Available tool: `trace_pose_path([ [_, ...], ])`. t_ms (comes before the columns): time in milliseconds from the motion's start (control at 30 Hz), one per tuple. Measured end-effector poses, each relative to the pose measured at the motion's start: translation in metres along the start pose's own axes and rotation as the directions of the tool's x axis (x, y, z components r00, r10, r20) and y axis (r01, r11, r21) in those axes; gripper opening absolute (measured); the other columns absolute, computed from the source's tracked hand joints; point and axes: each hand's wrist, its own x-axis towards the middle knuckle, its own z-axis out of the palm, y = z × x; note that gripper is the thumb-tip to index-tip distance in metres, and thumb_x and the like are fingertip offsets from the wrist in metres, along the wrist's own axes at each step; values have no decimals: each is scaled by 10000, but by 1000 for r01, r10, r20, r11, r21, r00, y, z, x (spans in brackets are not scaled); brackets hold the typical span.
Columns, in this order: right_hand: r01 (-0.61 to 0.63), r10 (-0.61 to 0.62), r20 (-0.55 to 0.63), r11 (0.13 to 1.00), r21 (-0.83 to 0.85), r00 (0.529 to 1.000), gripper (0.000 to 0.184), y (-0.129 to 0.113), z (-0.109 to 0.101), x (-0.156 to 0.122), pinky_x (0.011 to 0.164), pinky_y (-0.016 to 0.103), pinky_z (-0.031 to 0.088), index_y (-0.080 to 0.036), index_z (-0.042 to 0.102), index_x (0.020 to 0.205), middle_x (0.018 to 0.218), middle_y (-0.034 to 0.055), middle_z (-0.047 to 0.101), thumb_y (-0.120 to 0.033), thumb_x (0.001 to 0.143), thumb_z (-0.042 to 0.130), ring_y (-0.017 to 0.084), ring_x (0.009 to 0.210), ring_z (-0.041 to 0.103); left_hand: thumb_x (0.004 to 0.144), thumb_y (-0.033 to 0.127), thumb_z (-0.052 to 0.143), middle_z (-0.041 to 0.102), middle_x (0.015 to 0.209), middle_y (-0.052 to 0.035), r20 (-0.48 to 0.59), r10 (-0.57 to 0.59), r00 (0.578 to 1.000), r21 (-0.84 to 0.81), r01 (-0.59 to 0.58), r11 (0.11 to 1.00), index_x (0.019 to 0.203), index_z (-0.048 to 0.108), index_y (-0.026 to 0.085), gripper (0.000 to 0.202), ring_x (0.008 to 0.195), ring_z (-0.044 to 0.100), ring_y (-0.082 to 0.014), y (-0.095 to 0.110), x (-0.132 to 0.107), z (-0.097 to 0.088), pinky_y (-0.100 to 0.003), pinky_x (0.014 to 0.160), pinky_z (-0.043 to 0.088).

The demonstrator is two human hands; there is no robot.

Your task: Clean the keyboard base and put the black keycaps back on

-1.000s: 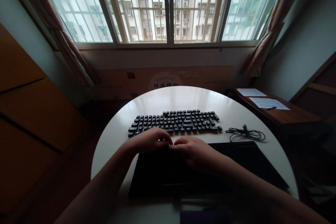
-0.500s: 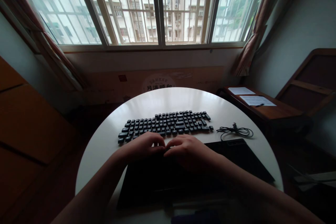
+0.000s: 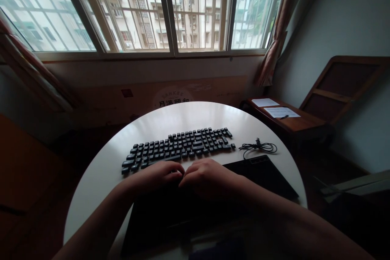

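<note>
My left hand (image 3: 161, 174) and my right hand (image 3: 207, 175) meet over the far edge of a dark keyboard base (image 3: 276, 178), fingertips close together. Both hands are closed, with fingers curled in; whatever lies between the fingertips is too dark and small to make out. The base stretches under both wrists and its near part is lost in shadow. Just beyond my hands, several rows of loose black keycaps (image 3: 197, 144) lie in keyboard order on the white round table (image 3: 91, 183). My left fingers are close to the front row of keycaps.
A coiled black cable (image 3: 258, 146) lies right of the keycaps. Beyond the table's right edge, a wooden chair (image 3: 304, 124) carries papers (image 3: 282, 112) and a pen. A barred window (image 3: 173, 12) with curtains fills the far wall. A dark item sits at the bottom edge.
The view has turned to the right, so everything sits further left. My hands stay together over the keyboard base, with the right fingers slightly more tucked over the left fingertips.
</note>
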Motion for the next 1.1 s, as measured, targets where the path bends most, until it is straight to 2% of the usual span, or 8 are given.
trace_pose_path([
  [233, 1, -1, -36, 1000, -2, 999, 275, -1, 2, 1, 789, 259, 506, -224, 747, 1021, 1001, 22, 745, -98, 871, 555, 165, 865, 691, 917, 427, 518, 716, 1024, -18, -9, 46, 999, 16, -46, 999, 1047, 698, 226, 299, 915, 633, -191, -5, -1, 3, -262, 814, 472],
  [400, 1, -1, -77, 1000, -5, 997, 287, -3, -3, 0, 780, 262, 511, -219, 753, 1002, 987, 27, 748, -77, 867, 543, 162, 832, 689, 979, 431, 402, 703, 1092, -42, -17, 75, 997, 15, -75, 997, 1077, 685, 214, 369, 961, 625, -194, 3, -9, 0, -274, 864, 471],
  [567, -6, 10, -157, 1000, 29, 987, 289, 1, -8, -3, 743, 256, 513, -221, 752, 987, 959, 26, 744, -81, 878, 524, 162, 820, 692, 933, 408, 517, 710, 1086, -37, -14, 60, 998, 37, -60, 998, 1104, 685, 218, 306, 962, 632, -200, 4, -9, 0, -280, 861, 470],
  [800, -12, 29, -387, 999, 48, 922, 263, 8, -22, -6, 715, 251, 524, -177, 726, 873, 906, 48, 739, -47, 852, 499, 150, 779, 689, 937, 360, 514, 709, 1107, -35, -30, 40, 999, 109, -37, 993, 1101, 694, 234, 274, 972, 642, -202, 12, -11, -1, -289, 861, 468],
  [900, -42, 58, -436, 998, 47, 898, 229, 11, -25, -8, 698, 244, 525, -178, 719, 850, 902, 51, 737, -84, 886, 513, 142, 757, 685, 961, 394, 467, 726, 1003, -36, -94, 27, 995, 161, -12, 987, 1034, 714, 220, 310, 894, 653, -193, 15, -12, 0, -281, 811, 471],
  [967, -51, 67, -471, 998, 46, 880, 215, 14, -26, -9, 692, 239, 524, -179, 716, 837, 886, 45, 735, -82, 875, 528, 140, 746, 682, 988, 437, 386, 723, 906, -51, -259, 28, 965, 221, 31, 975, 952, 716, 190, 414, 822, 648, -190, 15, -12, -2, -279, 760, 466],
  [1033, -55, 71, -508, 997, 47, 858, 216, 16, -25, -9, 691, 237, 524, -184, 715, 827, 874, 39, 734, -64, 847, 537, 139, 736, 681, 996, 467, 331, 717, 852, -59, -478, 33, 878, 259, 105, 960, 901, 706, 179, 482, 778, 640, -190, 14, -11, -10, -281, 726, 458],
  [1100, -50, 68, -540, 998, 48, 839, 220, 19, -23, -9, 687, 235, 524, -191, 715, 816, 865, 35, 735, -54, 825, 542, 140, 722, 681, 988, 475, 318, 723, 841, -54, -629, 32, 777, 270, 179, 946, 880, 703, 190, 491, 768, 642, -192, 12, -9, -25, -284, 721, 455],
])
